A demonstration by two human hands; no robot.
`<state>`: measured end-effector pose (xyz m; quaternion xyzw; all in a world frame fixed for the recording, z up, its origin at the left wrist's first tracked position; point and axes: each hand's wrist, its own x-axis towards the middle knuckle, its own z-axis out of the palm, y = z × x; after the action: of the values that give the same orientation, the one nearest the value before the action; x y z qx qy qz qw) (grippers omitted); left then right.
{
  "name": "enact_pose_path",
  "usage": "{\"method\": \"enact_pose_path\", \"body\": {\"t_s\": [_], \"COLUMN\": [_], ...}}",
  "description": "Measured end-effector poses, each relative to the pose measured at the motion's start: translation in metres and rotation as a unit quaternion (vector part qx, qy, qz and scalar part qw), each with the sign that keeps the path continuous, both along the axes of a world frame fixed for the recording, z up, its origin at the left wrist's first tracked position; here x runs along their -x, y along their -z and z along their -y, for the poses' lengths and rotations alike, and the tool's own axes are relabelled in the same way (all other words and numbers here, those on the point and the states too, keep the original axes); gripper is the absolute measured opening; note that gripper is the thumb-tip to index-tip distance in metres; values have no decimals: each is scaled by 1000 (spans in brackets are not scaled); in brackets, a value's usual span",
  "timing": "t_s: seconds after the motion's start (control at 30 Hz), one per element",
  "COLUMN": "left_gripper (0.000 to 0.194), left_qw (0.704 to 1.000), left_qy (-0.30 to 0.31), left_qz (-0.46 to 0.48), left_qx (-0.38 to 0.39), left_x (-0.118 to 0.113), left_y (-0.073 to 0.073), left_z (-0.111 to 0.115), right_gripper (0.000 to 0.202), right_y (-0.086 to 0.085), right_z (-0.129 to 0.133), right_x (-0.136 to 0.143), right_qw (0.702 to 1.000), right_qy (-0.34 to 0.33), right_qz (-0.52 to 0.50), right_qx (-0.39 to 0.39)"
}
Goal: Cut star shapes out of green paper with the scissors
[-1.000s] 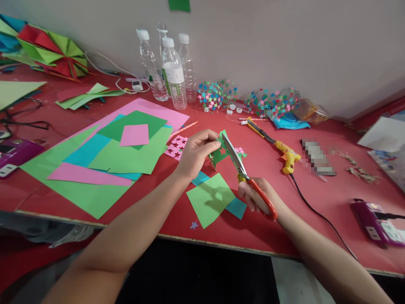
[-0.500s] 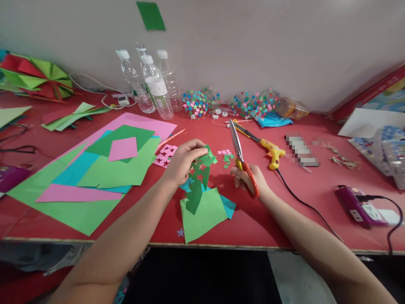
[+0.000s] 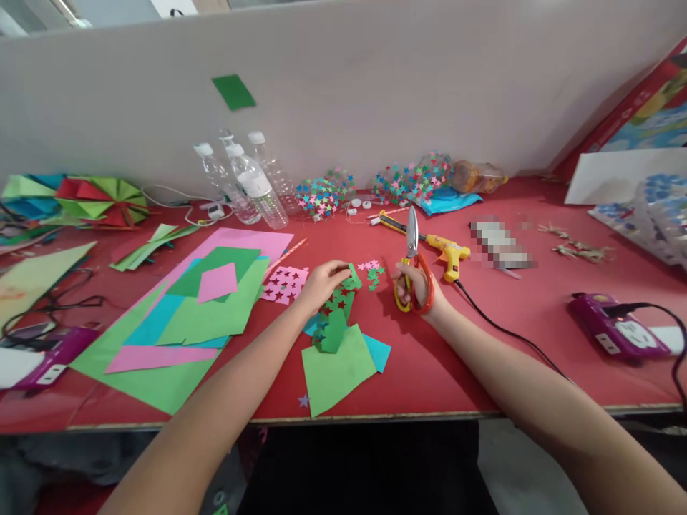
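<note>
My left hand [image 3: 323,285] pinches the upper end of a dark green paper sheet [image 3: 333,325] with star-shaped holes. My right hand [image 3: 418,286] is closed on scissors [image 3: 411,239] with red and yellow handles, blades pointing away from me. Between the hands lie small green stars [image 3: 374,277] and pink stars [image 3: 369,265]. Under the dark green paper are a light green sheet [image 3: 338,372] and a blue sheet [image 3: 378,350]. A pink sheet with star holes [image 3: 284,284] rests left of my left hand. One purple-grey star [image 3: 304,400] sits near the table's front edge.
Large coloured sheets [image 3: 144,386] are stacked on the left. Several clear bottles [image 3: 257,189] stand at the back, beside star-covered clear pieces [image 3: 318,197]. To the right are a yellow glue gun [image 3: 449,254] with its cord, a box cutter [image 3: 391,222] and a purple power strip [image 3: 617,329].
The scissors have turned more upright, and their blades look closer together. My left hand still holds the punched green paper, which hangs lower against the sheets. The camera view has tilted up.
</note>
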<state>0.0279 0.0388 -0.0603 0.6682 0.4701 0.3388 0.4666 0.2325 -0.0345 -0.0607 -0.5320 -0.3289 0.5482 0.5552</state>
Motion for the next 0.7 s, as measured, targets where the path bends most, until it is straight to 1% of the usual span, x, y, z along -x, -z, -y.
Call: {"method": "enact_pose_path", "body": {"t_s": [0.07, 0.17, 0.23, 0.33, 0.43, 0.47, 0.53, 0.7], "left_gripper": [29, 32, 27, 21, 16, 14, 11, 8], "left_qw": [1000, 998, 992, 973, 962, 962, 967, 994], "left_qy": [14, 24, 24, 30, 19, 13, 6, 21], "left_qz": [-14, -48, -97, -168, -200, -201, -186, -66], "left_qx": [-9, -40, -81, -152, -182, -185, -172, -84], "left_x": [2, -1, -7, -20, -32, -36, -43, -58], "left_y": [-2, -10, -18, -30, -39, -41, -44, -46], "left_z": [-1, -1, 2, 11, 21, 24, 28, 31], "right_gripper": [31, 30, 30, 28, 30, 31, 25, 27], "right_y": [2, 3, 2, -2, -8, -11, -16, -23], "right_z": [-1, -2, -2, 1, 6, 9, 13, 21], "right_x": [0, 0, 0, 1, 4, 6, 10, 18], "right_qw": [1000, 1000, 1000, 999, 997, 995, 994, 986], "right_qy": [-3, -11, -17, -28, -54, -65, -77, -96], "right_qz": [-9, -9, 0, 26, 58, 66, 76, 118], "right_qx": [0, -2, -3, -7, -17, -22, -33, -66]}}
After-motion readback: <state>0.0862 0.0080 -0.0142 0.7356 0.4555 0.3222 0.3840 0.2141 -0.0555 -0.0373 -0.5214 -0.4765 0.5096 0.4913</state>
